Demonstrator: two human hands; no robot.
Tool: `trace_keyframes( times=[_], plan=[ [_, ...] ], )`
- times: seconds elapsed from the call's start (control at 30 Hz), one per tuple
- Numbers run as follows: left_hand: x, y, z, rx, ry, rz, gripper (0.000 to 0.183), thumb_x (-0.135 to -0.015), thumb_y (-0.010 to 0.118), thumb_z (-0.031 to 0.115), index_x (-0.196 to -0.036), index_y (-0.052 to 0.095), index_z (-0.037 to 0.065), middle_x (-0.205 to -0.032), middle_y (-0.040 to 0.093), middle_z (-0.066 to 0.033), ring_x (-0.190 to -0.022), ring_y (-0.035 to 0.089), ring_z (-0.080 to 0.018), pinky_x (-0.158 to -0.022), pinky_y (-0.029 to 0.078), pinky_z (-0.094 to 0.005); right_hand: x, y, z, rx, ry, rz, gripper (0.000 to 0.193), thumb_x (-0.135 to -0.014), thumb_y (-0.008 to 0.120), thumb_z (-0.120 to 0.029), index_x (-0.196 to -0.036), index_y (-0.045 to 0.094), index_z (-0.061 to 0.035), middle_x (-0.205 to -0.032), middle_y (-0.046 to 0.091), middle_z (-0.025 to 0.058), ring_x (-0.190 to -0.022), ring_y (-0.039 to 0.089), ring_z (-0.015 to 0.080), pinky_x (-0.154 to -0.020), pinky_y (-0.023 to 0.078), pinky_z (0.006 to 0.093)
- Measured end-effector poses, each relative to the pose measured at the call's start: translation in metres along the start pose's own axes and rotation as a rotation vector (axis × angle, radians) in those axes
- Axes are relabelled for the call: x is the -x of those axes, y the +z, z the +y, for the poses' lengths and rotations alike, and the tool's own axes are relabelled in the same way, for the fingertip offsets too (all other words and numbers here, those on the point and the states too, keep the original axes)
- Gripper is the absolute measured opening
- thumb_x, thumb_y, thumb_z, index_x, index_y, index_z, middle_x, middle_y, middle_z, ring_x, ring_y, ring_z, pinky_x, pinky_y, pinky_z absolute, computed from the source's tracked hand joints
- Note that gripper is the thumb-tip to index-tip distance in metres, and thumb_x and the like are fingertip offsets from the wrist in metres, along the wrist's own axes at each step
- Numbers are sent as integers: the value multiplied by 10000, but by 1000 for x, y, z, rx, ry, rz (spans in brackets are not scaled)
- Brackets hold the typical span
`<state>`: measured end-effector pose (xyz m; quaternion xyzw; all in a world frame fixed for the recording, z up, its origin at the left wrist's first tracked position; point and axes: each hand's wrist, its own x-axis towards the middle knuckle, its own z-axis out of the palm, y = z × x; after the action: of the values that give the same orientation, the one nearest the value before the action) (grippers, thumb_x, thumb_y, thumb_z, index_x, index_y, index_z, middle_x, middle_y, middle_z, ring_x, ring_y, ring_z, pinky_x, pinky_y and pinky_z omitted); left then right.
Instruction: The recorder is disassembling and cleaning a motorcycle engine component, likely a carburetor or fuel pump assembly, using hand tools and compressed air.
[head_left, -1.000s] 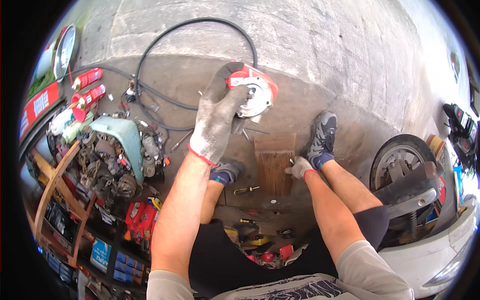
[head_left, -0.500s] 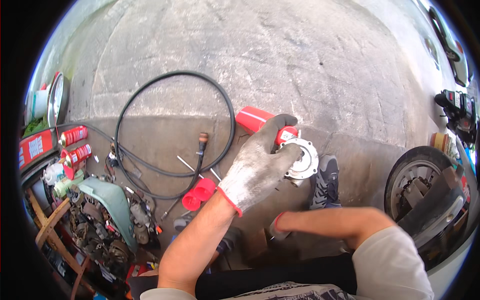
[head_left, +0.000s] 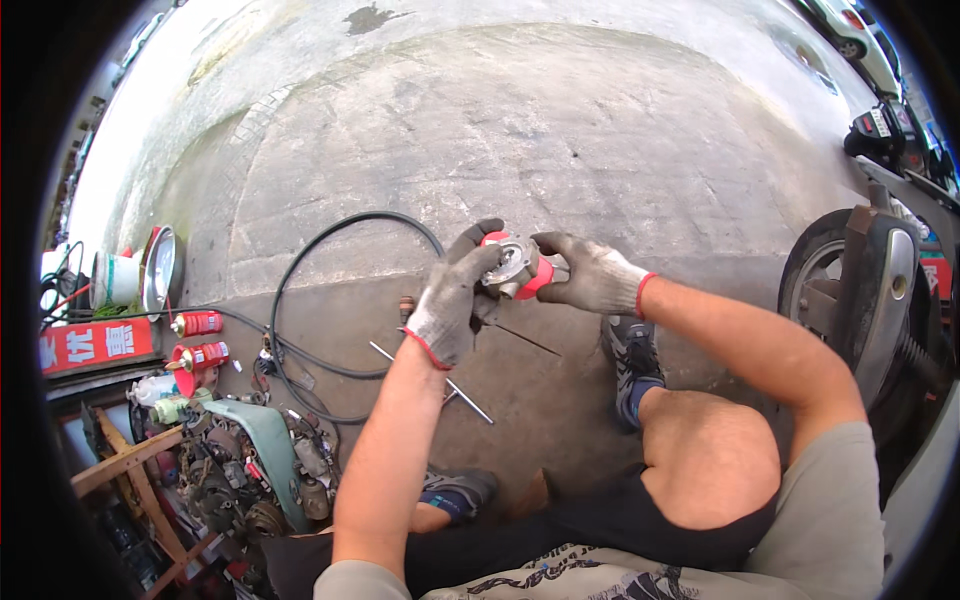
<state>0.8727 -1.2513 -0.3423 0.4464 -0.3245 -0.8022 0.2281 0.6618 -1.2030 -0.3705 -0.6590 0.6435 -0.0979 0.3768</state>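
Observation:
In front of me, both hands, in dirty grey-white work gloves with red cuffs, come together. My left hand (head_left: pixel 455 295) is closed round the left side of a round silver metal part (head_left: pixel 513 258) with an opening in its face. My right hand (head_left: pixel 590 275) grips from the right, its thumb and fingers curved round the same cluster. A red piece (head_left: pixel 537 279) shows between the hands, against the metal part; whether it is joined to it I cannot tell. Below the hands, a thin dark rod (head_left: pixel 528 340) slants toward the right.
A black hose (head_left: pixel 330 235) loops on the concrete floor, a metal T-handle (head_left: pixel 465 402) nearby. At left are red cans (head_left: pixel 200 356), a red sign (head_left: pixel 100 343) and a pile of greasy parts (head_left: pixel 235 470). A motorcycle wheel (head_left: pixel 815 270) stands at right; my shoe (head_left: pixel 633 350) is near it.
My right hand has come up from near my lap and now grips the metal part beside my left. The view has tilted toward farther floor. The two red cups near the hose end no longer show.

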Motion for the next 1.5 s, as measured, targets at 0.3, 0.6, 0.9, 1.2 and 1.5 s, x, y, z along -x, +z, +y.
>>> trace_keyframes(
  times=[0.3, 0.6, 0.9, 1.2, 1.5],
  plan=[
    [18, 19, -34, 120, 99, 97, 546, -970, 571, 223, -1473, 422, 70, -897, 608, -13, -530, 444, -43, -422, 333, -195, 5, 27, -10, 155, -70, 65, 427, -855, 695, -342, -1169, 616, -63, -1087, 713, 194, -1042, 691, 372, -870, 558, 447],
    [17, -12, -79, -66, 190, 205, 415, -1013, 514, 260, -1343, 543, 10, -861, 677, -54, -495, 456, -62, -423, 348, -223, 77, -38, 57, 87, 226, 678, 560, -866, 708, -343, -1308, 592, -18, -1219, 679, 223, -1131, 662, 371, -988, 508, 448],
    [-47, -26, -189, -213, 113, 302, 428, -1022, 527, 276, -1384, 528, 49, -845, 656, -18, -517, 459, -59, -444, 381, -254, 185, -11, 160, 210, 701, 952, 564, -879, 708, -315, -1354, 561, -50, -1272, 652, 222, -1167, 638, 397, -979, 497, 481],
    [-74, -23, -212, -226, -37, 228, 440, -1026, 494, 262, -1412, 519, 52, -861, 663, -39, -528, 492, -82, -466, 420, -271, 232, 33, 192, 123, 835, 921, 581, -888, 726, -244, -1387, 522, -28, -1347, 602, 209, -1210, 603, 360, -1029, 463, 451],
    [-87, -14, -221, -305, -60, 189, 441, -1035, 511, 278, -1424, 520, 73, -891, 665, -27, -585, 529, -72, -515, 452, -258, 232, 6, 110, -250, 506, 983, 205, -962, 626, -52, -1157, 656, 6, -1051, 674, 69, -984, 619, 125, -875, 500, 275]
  ],
)
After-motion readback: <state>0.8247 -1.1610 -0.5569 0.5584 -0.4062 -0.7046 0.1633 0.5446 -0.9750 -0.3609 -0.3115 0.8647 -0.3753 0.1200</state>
